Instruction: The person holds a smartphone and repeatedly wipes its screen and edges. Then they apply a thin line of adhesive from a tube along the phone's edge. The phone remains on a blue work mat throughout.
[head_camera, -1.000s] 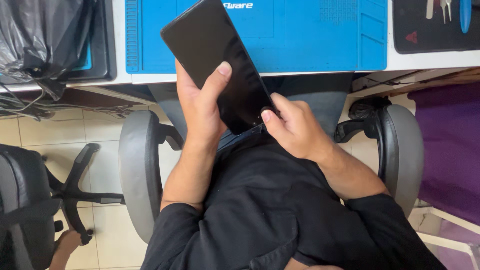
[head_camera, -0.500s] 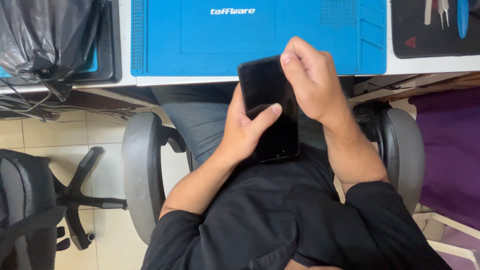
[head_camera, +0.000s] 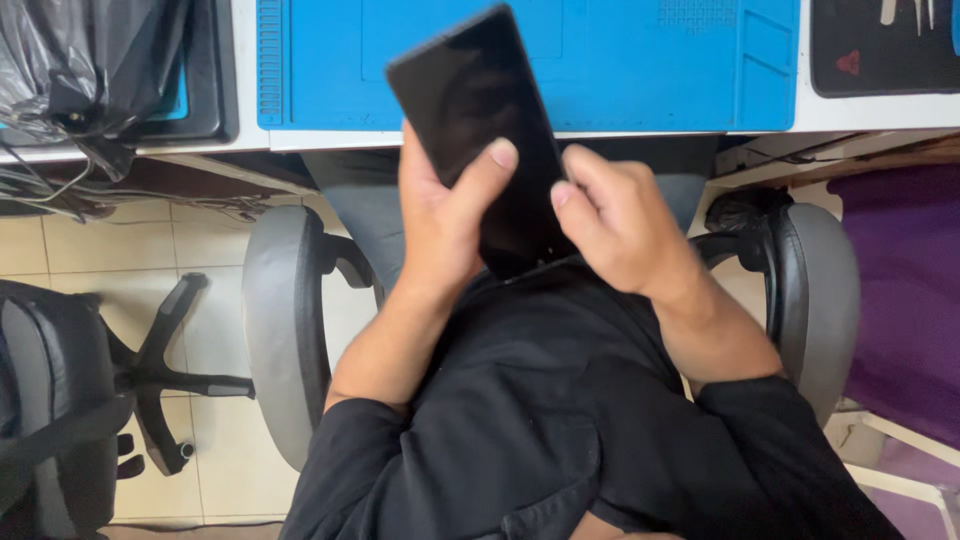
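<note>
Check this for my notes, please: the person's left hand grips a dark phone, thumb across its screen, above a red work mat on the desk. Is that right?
Not quite: the work mat is blue, not red, as the head view shows. The rest holds: the left hand grips the dark phone, thumb across its screen, with the right hand touching the phone's right edge.

Single head-worn view, looking steeply down from close above the lap; beyond the fingers (head_camera: 500, 160) of the left hand (head_camera: 440, 220), the flat blue rubber work mat (head_camera: 650, 60) on the desk edge.
</note>
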